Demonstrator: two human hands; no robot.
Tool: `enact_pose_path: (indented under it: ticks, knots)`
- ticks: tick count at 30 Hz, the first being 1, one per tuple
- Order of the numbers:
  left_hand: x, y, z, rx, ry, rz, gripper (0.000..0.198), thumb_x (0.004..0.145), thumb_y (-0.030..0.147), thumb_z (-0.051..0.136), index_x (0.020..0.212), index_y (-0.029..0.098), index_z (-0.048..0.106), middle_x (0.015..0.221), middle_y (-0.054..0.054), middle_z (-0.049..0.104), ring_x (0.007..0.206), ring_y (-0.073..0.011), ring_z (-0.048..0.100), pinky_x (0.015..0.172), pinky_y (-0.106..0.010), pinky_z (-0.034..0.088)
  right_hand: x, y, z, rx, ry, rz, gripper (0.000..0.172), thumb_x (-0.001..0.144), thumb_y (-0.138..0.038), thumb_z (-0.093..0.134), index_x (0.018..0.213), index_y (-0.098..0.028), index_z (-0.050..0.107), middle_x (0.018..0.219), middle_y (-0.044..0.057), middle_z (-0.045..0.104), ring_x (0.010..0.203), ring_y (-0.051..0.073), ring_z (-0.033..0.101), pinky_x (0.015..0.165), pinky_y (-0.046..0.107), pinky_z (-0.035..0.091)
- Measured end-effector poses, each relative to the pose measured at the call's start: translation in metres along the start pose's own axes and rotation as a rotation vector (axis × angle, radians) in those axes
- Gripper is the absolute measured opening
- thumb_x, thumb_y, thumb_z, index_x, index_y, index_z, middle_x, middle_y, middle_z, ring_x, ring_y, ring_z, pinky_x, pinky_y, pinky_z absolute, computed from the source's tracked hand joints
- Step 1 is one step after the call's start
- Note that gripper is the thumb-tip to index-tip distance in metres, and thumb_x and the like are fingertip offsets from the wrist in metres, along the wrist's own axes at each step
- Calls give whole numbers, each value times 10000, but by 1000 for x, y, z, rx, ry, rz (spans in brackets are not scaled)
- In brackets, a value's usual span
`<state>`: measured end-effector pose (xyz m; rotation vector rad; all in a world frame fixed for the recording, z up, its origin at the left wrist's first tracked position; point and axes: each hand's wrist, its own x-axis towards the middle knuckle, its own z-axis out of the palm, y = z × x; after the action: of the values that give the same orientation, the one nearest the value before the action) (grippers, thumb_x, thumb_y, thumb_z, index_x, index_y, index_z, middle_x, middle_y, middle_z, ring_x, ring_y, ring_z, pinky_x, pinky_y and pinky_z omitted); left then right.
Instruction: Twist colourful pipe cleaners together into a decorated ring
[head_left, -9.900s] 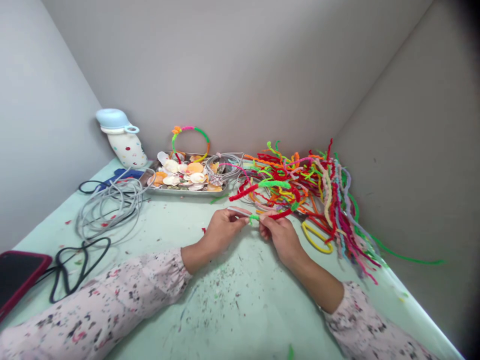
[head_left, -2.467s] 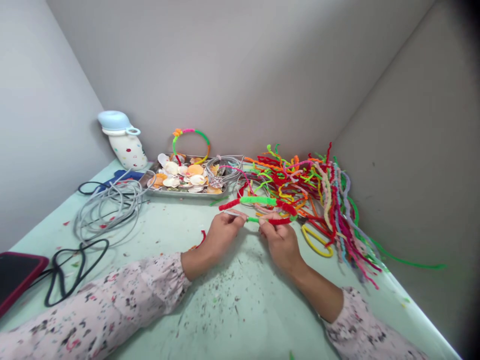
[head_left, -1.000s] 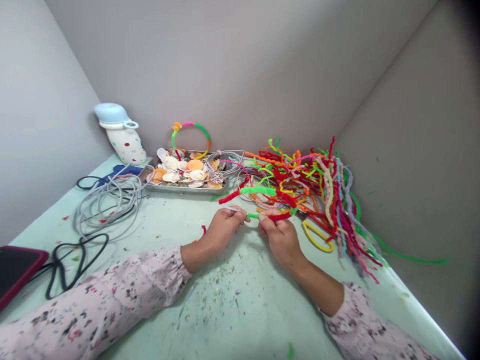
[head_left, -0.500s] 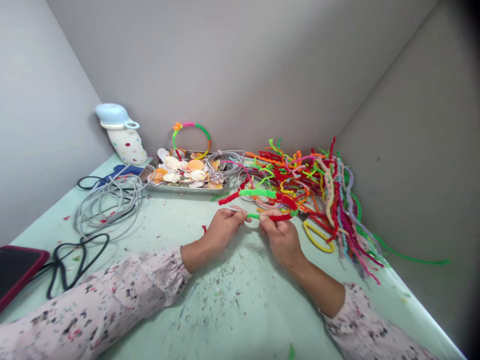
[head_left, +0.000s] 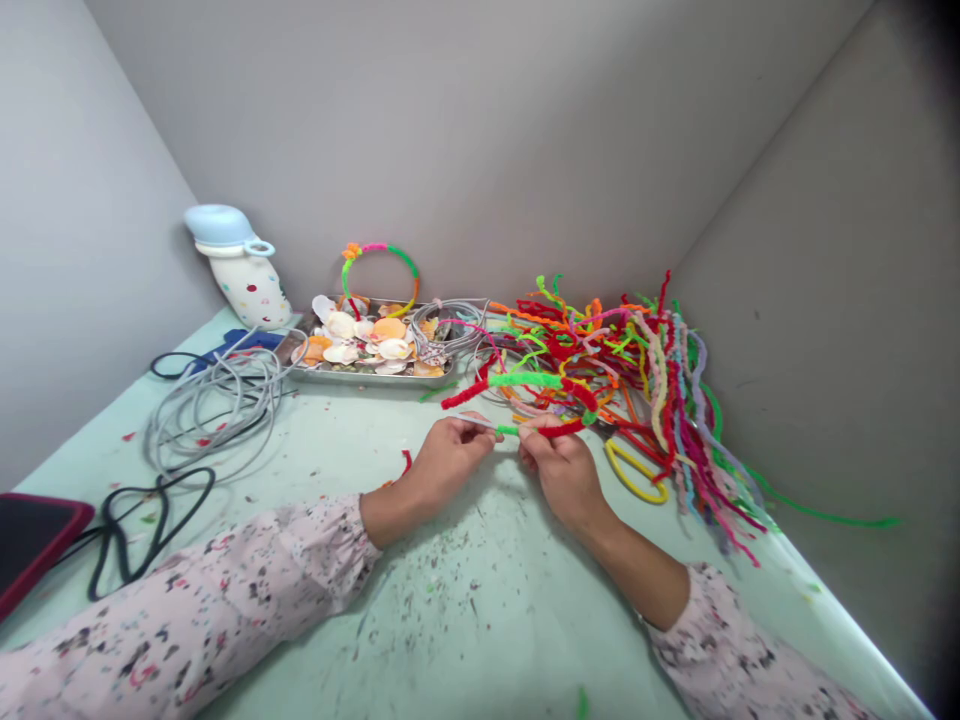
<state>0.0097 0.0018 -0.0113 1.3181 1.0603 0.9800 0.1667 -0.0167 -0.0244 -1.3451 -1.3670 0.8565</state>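
My left hand (head_left: 442, 462) and my right hand (head_left: 559, 468) meet over the pale green table (head_left: 465, 600), both pinched on one wire ring wrapped in green and red pipe cleaner (head_left: 534, 392). The left fingers grip the bare grey wire end; the right fingers pinch the green and red fuzzy part. The ring arches up and away behind my fingers. Right behind my hands lies a big tangle of coloured pipe cleaners (head_left: 637, 380), reaching to the right wall.
A metal tray of seashells (head_left: 367, 355) stands at the back, with a finished coloured ring (head_left: 380, 270) propped behind it. A spotted bottle with a blue cap (head_left: 240, 270), coiled grey cable (head_left: 217, 405), black cord (head_left: 142, 520), red-edged tablet (head_left: 30, 545) and yellow loop (head_left: 634, 475) lie around.
Both hands have stayed in place on the ring. The arched part of the ring has tipped slightly, with small finger shifts only.
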Motion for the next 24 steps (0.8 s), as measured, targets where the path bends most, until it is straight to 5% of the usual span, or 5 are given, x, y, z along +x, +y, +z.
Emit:
enact_pose_path:
  ticks: [24]
  knots:
    - [-2,0,2,108,75,46,209,728,315,629,791,121,671,729,-35,665,648,-135,554,613,-238,409,0,-5,-2,153,-54,83,221,790,-368,530,668,-185,522,532,-41,477,519,112,432,520,242,347]
